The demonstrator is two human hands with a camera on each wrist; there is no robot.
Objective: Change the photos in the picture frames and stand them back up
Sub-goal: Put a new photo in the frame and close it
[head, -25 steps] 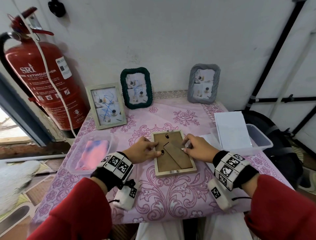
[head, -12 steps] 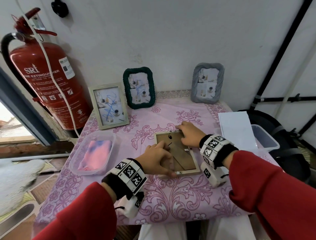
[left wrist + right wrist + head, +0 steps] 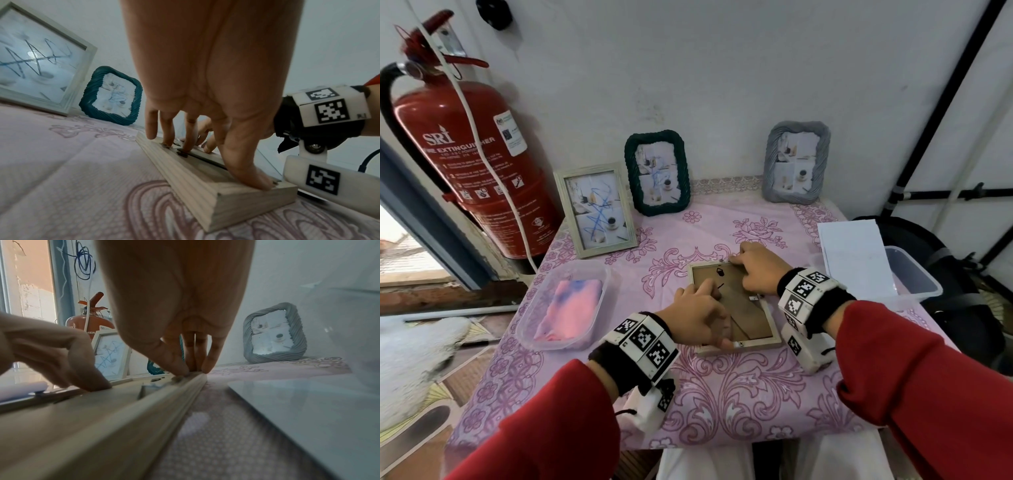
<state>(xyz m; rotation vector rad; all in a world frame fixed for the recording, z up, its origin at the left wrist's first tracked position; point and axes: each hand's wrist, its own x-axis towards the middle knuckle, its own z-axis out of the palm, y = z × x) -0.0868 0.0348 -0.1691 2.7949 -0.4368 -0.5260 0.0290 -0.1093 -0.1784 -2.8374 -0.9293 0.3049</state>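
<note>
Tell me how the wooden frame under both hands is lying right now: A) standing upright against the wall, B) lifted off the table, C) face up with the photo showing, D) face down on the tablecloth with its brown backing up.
D: in the head view the wooden frame lies flat on the tablecloth with its brown backing board up, and the left hand and right hand rest on it.

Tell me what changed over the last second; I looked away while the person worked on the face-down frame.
The right hand moved from the right edge of the face-down pale wooden frame to its far top edge, fingers on the rim. The left hand slid from the left side toward the near edge, thumb now pressing the bottom rim. The frame stays flat on the pink floral tablecloth; nothing was lifted.
</note>
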